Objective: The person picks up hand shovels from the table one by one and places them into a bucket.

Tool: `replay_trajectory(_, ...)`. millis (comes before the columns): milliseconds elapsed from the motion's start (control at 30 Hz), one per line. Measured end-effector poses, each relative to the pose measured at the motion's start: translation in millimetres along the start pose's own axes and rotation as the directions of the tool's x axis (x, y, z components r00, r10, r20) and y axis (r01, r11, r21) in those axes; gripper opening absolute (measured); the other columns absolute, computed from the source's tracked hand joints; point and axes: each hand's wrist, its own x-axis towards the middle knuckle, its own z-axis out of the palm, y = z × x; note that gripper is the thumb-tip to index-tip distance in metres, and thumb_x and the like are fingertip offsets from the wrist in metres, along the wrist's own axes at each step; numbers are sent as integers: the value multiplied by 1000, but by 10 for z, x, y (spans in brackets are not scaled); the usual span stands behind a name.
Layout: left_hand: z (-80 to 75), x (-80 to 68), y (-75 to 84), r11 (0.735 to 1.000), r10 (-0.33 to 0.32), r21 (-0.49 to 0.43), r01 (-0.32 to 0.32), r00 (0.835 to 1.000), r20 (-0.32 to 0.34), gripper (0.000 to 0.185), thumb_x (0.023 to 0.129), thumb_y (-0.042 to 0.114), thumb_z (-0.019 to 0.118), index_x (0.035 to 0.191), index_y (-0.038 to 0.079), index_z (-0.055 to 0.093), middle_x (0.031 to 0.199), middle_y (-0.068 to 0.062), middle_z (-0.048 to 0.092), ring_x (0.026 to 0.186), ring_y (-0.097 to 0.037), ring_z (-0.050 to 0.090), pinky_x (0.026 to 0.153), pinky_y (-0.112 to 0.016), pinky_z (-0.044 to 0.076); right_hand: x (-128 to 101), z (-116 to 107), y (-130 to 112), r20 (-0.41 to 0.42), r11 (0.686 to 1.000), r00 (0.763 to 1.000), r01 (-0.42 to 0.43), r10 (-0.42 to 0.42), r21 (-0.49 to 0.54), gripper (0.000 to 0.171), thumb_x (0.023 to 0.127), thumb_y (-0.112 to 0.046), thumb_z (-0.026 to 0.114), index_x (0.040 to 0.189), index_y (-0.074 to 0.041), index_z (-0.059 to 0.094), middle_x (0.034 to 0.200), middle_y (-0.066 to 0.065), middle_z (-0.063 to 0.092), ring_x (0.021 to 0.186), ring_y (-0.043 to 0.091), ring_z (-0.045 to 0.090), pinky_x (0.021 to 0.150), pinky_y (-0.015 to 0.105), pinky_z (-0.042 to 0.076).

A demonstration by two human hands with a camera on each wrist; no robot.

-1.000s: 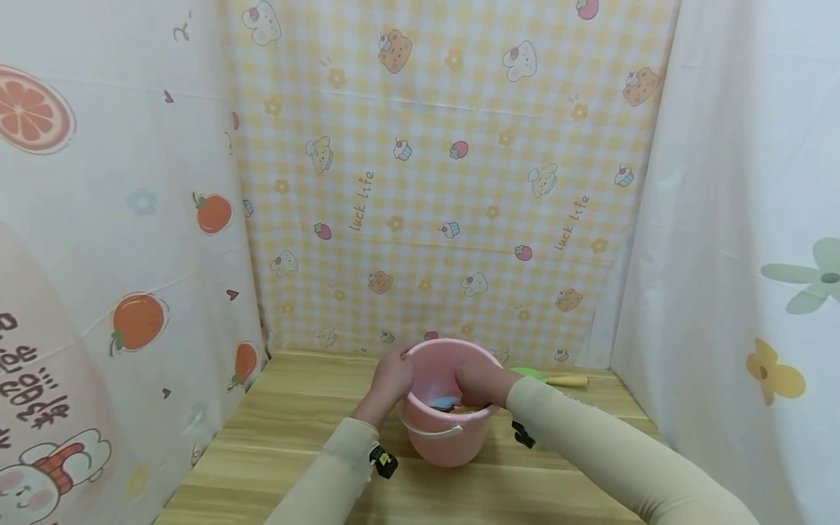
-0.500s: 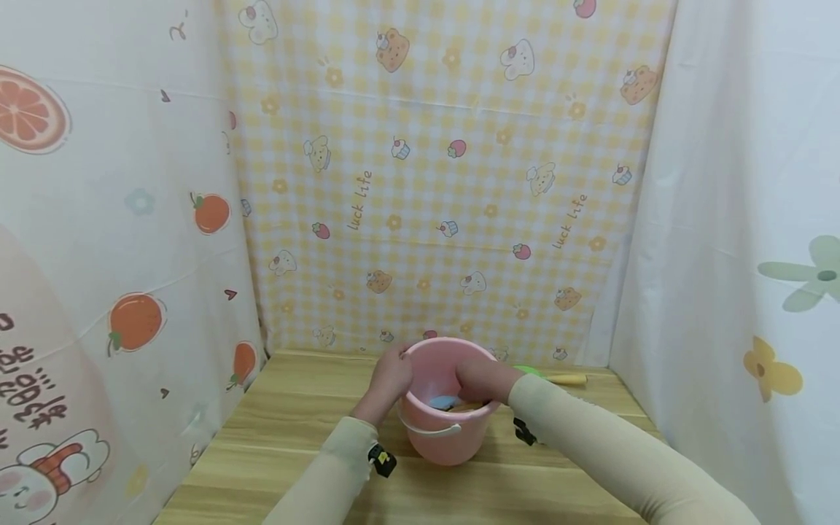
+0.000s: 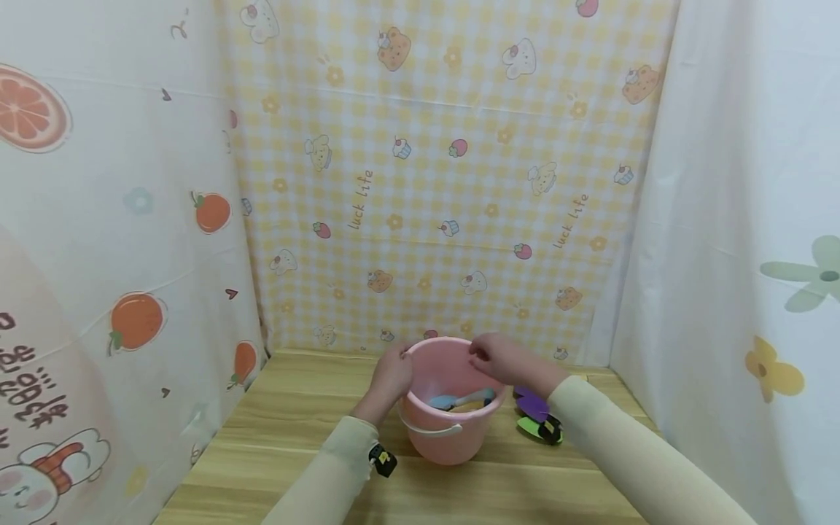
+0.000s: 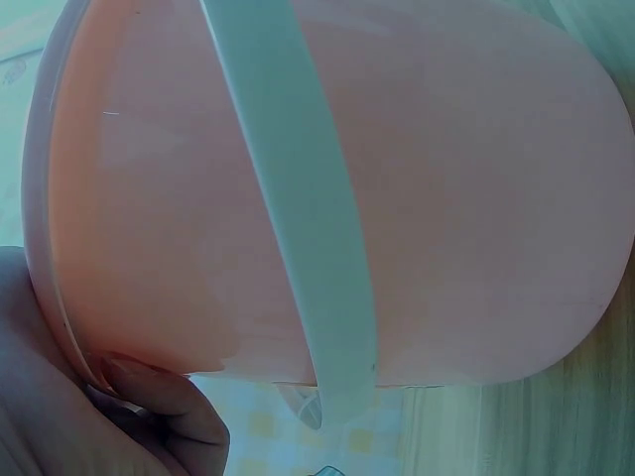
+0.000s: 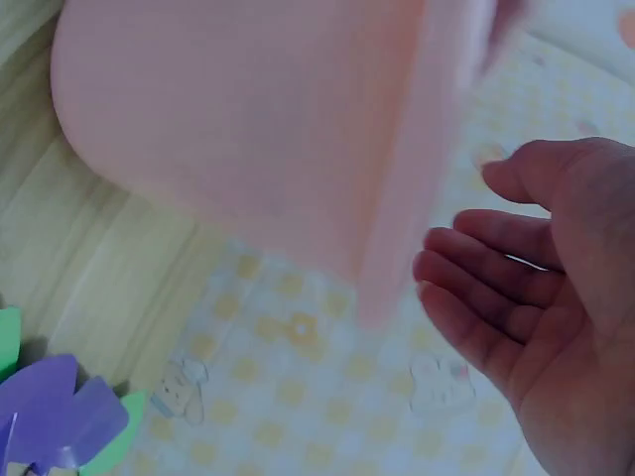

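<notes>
A wooden table is shown hemmed in by printed cloth walls at the back and both sides, so free room is left mainly toward the near edge and on the bare wood to the left. A pink bucket is stood upright near the table's middle, well inside every edge, its white handle folded down. Its rim is gripped by the left hand; the right hand is held just above the far rim, fingers loosely spread, nothing held. Small toy tools are seen inside. Purple and green toys lie just beside the bucket's right; these could be swept aside by the right sleeve, and the light bucket could be tipped by an uneven one-sided pull
</notes>
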Motion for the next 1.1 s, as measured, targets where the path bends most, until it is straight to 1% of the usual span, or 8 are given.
replay_trajectory(100, -12, 2, 1, 1000, 14, 15, -14, 1000, -4, 45, 114, 18, 40, 149, 10, 69, 150, -21, 66, 137, -47, 62, 107, -63, 56, -149, -127, 101, -81, 998, 996, -44, 47, 34, 19, 107, -15, 73, 118, 0, 78, 96, -1, 73, 87, 13, 66, 80, 38, 61)
replay_trajectory(200, -30, -7, 7, 1000, 9, 6, -9, 1000, -7, 45, 114, 18, 40, 149, 10, 68, 151, -22, 65, 137, -48, 61, 106, -63, 56, -299, -186, 235, -132, 997, 988, -69, 73, 40, 14, 107, -14, 72, 114, -2, 78, 96, -1, 72, 87, 14, 67, 78, 39, 61)
replay_trajectory(300, -37, -12, 10, 1000, 2, 1, -2, 1000, -3, 46, 115, 19, 40, 151, 11, 67, 152, -21, 64, 138, -47, 61, 106, -63, 56, -459, -192, 367, -151, 992, 981, -114, 120, 46, 10, 107, -12, 72, 110, -5, 78, 96, -2, 72, 88, 14, 66, 79, 39, 60)
replay_trajectory(533, -22, 5, 7, 1000, -6, 7, 6, 1000, 2, 46, 115, 20, 40, 151, 12, 67, 153, -21, 64, 139, -48, 60, 108, -64, 55, -871, -147, 612, -128, 979, 971, -197, 203, 56, 11, 107, -14, 72, 111, -5, 77, 99, -1, 72, 91, 14, 67, 81, 41, 60)
replay_trajectory(667, -31, -6, 15, 1000, -9, 0, 9, 1000, 4, 46, 115, 20, 40, 151, 10, 67, 152, -21, 64, 139, -48, 59, 109, -64, 54, -1093, -57, 779, -109, 969, 964, -240, 244, 52, 13, 106, -14, 74, 111, -3, 77, 103, 2, 72, 93, 17, 67, 81, 43, 61)
replay_trajectory(800, -36, -14, 14, 1000, -8, -4, 8, 1000, 9, 46, 114, 19, 40, 150, 8, 67, 152, -21, 64, 139, -47, 60, 109, -64, 54, -1280, 76, 973, -79, 956, 953, -293, 293, 21, 20, 105, -21, 77, 113, -3, 78, 106, 4, 74, 95, 21, 69, 82, 48, 61)
replay_trajectory(900, -32, -10, 12, 1000, -6, 3, 6, 1000, 11, 46, 114, 19, 40, 150, 8, 66, 152, -22, 64, 139, -48, 60, 110, -64, 54, -1398, 193, 1119, -77, 959, 956, -284, 282, -22, 22, 101, -24, 81, 111, -4, 80, 106, 4, 76, 97, 25, 71, 83, 50, 61)
replay_trajectory(1100, -22, -9, 15, 1000, -17, 2, 17, 1000, 16, 47, 114, 19, 40, 152, 7, 64, 153, -23, 63, 139, -48, 60, 110, -63, 54, -1595, 407, 1388, -101, 961, 970, -235, 222, -146, 19, 93, -19, 86, 105, -5, 81, 97, 4, 74, 91, 29, 69, 83, 53, 59)
